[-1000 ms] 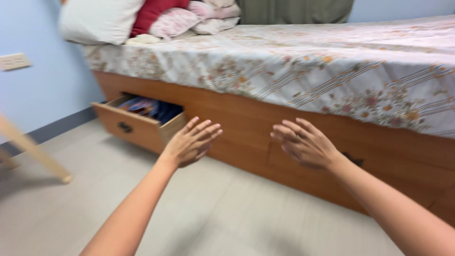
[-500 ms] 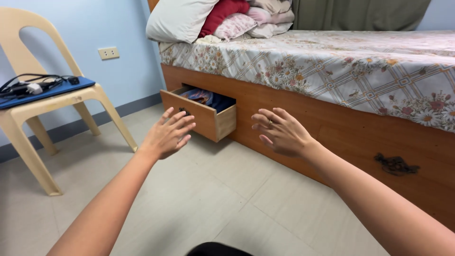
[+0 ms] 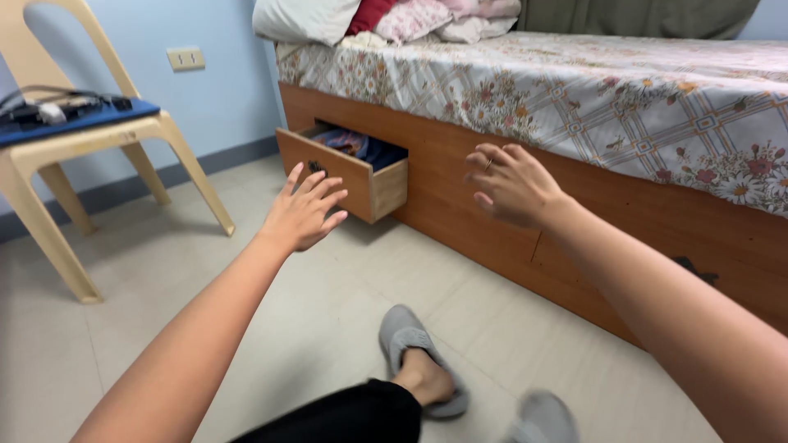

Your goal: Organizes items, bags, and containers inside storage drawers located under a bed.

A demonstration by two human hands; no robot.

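Observation:
A wooden drawer (image 3: pixel 353 176) stands pulled out from the base of a wooden bed frame (image 3: pixel 574 230), with blue and dark folded cloth (image 3: pixel 361 148) inside. My left hand (image 3: pixel 305 212) reaches out with fingers spread, just in front of the drawer's face and apart from it, holding nothing. My right hand (image 3: pixel 510 184) hovers open in front of the bed frame to the right of the drawer, a ring on one finger. Neither hand touches anything.
A beige plastic chair (image 3: pixel 82 156) at left carries a blue flat item with cables (image 3: pixel 57 111). The bed has a floral sheet (image 3: pixel 624 90) and pillows (image 3: pixel 369 16). My feet in grey slippers (image 3: pixel 414 353) rest on the tiled floor.
The view tilted down, bringing my leg and slippers into sight. Both hands have drawn closer to the drawer and bed frame, with the right hand raised a little.

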